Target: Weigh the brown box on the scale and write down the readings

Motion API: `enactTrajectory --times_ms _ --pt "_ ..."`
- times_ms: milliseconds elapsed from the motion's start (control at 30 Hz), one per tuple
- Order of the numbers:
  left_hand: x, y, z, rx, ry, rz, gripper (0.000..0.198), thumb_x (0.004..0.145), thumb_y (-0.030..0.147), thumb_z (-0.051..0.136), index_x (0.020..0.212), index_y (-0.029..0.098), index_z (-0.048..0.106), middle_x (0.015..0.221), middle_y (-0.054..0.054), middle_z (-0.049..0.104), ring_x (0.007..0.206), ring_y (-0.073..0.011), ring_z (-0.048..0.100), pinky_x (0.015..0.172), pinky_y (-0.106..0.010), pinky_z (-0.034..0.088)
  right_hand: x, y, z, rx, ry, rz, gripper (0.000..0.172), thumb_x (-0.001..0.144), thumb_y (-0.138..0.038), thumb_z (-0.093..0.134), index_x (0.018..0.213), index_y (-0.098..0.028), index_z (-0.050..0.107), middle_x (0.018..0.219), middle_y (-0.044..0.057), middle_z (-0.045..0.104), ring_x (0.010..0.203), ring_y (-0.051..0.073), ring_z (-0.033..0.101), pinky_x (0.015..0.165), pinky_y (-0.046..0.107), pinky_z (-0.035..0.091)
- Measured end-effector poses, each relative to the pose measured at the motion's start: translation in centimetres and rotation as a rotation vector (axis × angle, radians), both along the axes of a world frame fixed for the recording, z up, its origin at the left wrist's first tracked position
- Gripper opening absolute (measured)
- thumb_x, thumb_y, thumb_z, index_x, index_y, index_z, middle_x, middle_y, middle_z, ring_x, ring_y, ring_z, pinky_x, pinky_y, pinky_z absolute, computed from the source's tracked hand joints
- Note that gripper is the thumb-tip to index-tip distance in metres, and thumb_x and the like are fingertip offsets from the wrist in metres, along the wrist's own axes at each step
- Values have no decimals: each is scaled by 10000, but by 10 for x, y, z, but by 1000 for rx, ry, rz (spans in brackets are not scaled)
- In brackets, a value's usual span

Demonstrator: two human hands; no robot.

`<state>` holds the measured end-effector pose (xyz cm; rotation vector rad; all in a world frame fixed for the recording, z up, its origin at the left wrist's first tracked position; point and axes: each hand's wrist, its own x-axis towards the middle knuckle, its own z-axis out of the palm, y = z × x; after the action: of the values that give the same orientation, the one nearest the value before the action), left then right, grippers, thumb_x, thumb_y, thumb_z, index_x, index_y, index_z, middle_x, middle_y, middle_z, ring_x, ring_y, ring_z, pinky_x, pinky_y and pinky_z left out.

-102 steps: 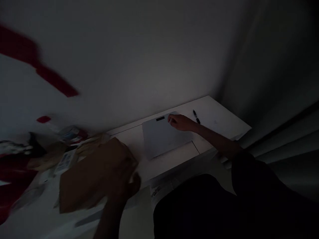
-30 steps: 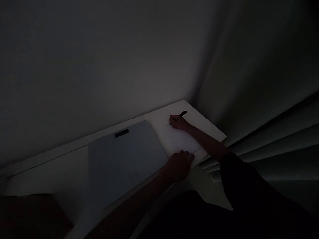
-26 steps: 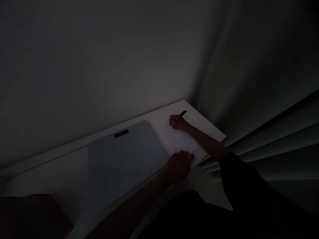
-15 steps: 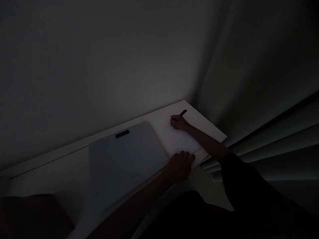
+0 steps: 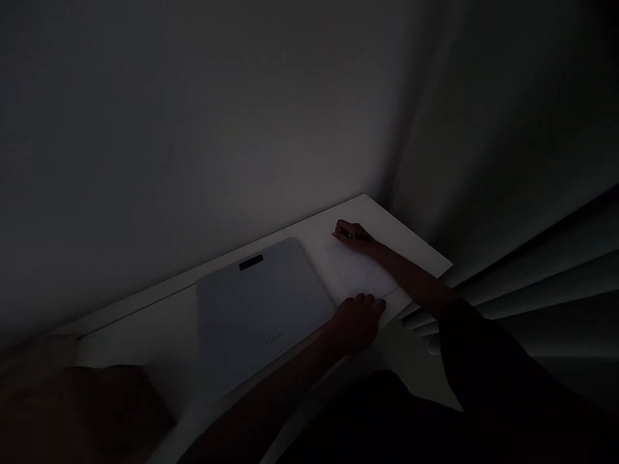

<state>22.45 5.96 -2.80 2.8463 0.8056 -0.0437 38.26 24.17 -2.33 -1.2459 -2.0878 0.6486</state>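
In the dim head view, my right hand [image 5: 352, 233] is closed on a dark pen [image 5: 362, 237], above the upper part of a white sheet of paper [image 5: 360, 274]. The pen lies back low across the hand; its tip is hidden or too dark to make out. A faint short row of marks shows on the paper beside the hand. At the paper's near edge rests my left hand [image 5: 360, 322], its fingers a little apart on the sheet and its palm by the table's edge. It holds nothing that I can see.
A flat pale grey panel-like object with a small dark rectangle [image 5: 264, 309] lies left of the paper on the white table [image 5: 411, 248]. A brown object [image 5: 118, 399] sits at the lower left. Behind is a wall [image 5: 217, 129]; curtain folds [image 5: 532, 277] hang at the right.
The pen has tipped from pointing up and away to lying lower across my right hand. The whole view has shifted slightly, so the table appears further right. My left hand stays on the paper's edge.
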Motion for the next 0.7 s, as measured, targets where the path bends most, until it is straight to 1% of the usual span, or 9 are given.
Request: enactTrajectory --times_ms 100,133,233,333,433,500,600,633,700 --pt "0 -2 6 25 15 -3 409 1045 259 344 1429 175 458 1178 -126 627 978 -263 600 750 -393 510 4 0 0 117 -155 130 115 971 -276 474 1030 -203 541 1023 54 624 866 158 569 752 263 405" --pt "0 -2 7 34 24 -4 407 1047 264 346 1426 174 460 1174 -125 628 978 -262 601 748 -391 511 6 -1 -1 134 -174 147 138 938 -197 481 1055 -199 553 1071 69 625 903 166 572 753 265 396" --pt "0 -4 11 60 75 -5 423 1045 276 367 1447 171 443 1191 -128 629 1005 -266 604 759 -393 518 8 -1 -4 144 -229 164 368 814 -27 497 1130 -197 575 1177 98 639 1011 201 575 745 272 365" --pt "1 -5 11 98 114 4 467 1045 275 365 1500 173 387 1215 -134 628 1039 -271 610 773 -393 526 8 -1 -6 154 -346 152 401 820 -29 534 1182 -195 578 1221 111 651 1033 220 579 741 284 354" --pt "1 -9 15 129 167 7 468 1047 284 371 1500 166 387 1200 -139 632 1017 -267 625 752 -384 527 7 -3 -6 177 -409 144 304 898 -76 511 1168 -188 596 1207 114 666 1007 219 585 714 296 332" --pt "-4 -16 22 153 214 1 476 1050 279 380 1512 165 381 1189 -142 639 1000 -264 637 736 -375 527 8 -4 -5 194 -447 143 270 940 -106 485 1168 -185 606 1201 118 674 1012 223 587 696 305 316" --pt "-27 -38 36 188 243 -13 511 1045 268 421 1543 167 365 1178 -148 654 1010 -270 651 754 -379 543 10 -5 -5 204 -525 143 309 959 -134 478 1234 -185 608 1228 133 673 1043 237 591 698 315 320" --pt "-40 -48 39 204 236 -6 521 1034 261 451 1541 162 378 1155 -150 662 1009 -274 656 766 -385 552 10 -5 -5 204 -547 147 331 956 -134 476 1257 -183 605 1243 138 671 1062 243 592 712 317 333" --pt "-75 -75 42 277 194 75 528 997 216 518 1515 160 433 1085 -149 678 1000 -283 669 773 -393 566 12 -4 -6 200 -578 157 369 947 -128 473 1289 -177 601 1269 146 666 1112 256 594 754 324 367"
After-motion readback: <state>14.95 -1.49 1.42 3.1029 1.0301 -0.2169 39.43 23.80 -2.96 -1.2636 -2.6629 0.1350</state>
